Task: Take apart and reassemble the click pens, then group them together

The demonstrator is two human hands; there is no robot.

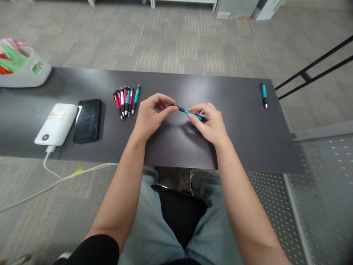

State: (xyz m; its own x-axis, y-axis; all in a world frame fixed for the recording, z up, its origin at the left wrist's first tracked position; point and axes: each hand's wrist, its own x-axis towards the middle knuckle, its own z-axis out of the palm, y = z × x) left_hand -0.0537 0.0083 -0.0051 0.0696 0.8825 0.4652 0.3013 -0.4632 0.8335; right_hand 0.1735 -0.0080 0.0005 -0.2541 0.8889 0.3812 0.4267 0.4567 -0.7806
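A slim teal-and-black pen (194, 114), smooth and tubular, is held above the middle of the dark, faintly glossy desk (179, 149), slanting down from left to right. The left hand (154, 115) pinches its black end between thumb and index finger, the other fingers curled in toward the palm; the right hand (209, 120) grips the teal barrel near the opposite end, its thumb on the near side and its fingers bent over the far side. Both forearms reach forward from the near edge, set wide at the elbows and converging toward the pen, with the hands apart and facing each other. Just left of the left hand, a fan of pens (127, 99) in pink, white and teal with black grips lies on the desk. Farther left sit a flat black phone (87, 119) with a reflective face and a rounded white power bank (56, 123), a pale cable (52, 148) plugged into its near end. A lone teal pen (264, 92) rests near the desk's right edge. Textured gray carpet (176, 48) spreads beyond.
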